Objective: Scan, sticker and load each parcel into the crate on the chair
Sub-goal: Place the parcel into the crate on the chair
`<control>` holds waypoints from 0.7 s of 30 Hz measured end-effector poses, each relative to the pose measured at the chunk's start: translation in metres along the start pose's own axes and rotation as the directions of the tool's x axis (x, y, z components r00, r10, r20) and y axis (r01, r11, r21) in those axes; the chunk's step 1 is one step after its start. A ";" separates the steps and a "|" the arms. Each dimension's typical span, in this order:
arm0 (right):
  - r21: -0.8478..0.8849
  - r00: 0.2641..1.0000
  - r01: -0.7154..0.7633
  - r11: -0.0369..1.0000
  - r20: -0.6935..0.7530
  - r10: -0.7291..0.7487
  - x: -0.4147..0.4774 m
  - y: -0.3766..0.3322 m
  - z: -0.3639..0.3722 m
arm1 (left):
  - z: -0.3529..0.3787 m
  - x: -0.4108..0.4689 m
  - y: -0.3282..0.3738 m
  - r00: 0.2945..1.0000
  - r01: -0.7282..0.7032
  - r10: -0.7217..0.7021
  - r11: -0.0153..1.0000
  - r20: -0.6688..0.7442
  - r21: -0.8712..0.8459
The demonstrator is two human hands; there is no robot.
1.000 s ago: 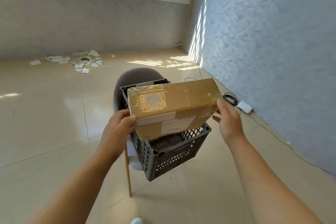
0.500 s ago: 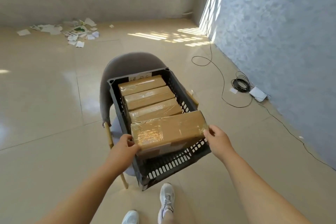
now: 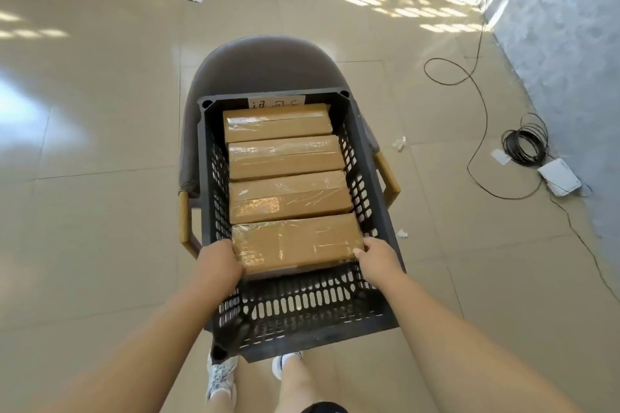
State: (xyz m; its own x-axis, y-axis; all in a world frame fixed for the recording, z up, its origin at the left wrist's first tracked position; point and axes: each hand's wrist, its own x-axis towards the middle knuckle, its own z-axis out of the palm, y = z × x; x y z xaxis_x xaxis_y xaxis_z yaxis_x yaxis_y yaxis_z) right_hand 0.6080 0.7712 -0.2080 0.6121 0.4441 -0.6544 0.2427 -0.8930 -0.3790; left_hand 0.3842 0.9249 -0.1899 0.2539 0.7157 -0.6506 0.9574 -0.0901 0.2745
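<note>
Grey chair (image 3: 261, 67) carries the black crate (image 3: 302, 312). In the crate we count three taped parcels (image 3: 283, 157) lined up from its far wall. The fourth parcel (image 3: 295, 243) is toward the crate's near end, touching the third. Our left hand (image 3: 216, 266) grips its left end and our right hand (image 3: 377, 256) its right end, fingers curled on the cardboard. A coiled cable (image 3: 525, 144) lies right of the crate, well apart.
</note>
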 end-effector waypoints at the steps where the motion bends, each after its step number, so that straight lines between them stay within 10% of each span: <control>1: -0.002 1.000 0.010 1.000 0.007 -0.010 0.005 -0.001 0.001 | 0.002 0.005 0.002 1.000 0.018 -0.017 0.999 -0.009 0.035; 21: -0.264 0.991 0.110 0.958 -0.050 -0.128 -0.059 -0.034 -0.041 | -0.036 -0.022 -0.002 0.952 -0.295 0.306 0.922 -0.006 0.251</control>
State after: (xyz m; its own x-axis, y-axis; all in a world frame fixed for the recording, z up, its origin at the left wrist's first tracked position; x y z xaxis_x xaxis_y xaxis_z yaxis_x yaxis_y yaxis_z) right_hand 0.5947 0.7722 -0.1297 0.6127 0.5504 -0.5671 0.4987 -0.8260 -0.2628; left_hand 0.3715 0.9344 -0.1505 0.5344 0.6574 -0.5312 0.8421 -0.4686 0.2671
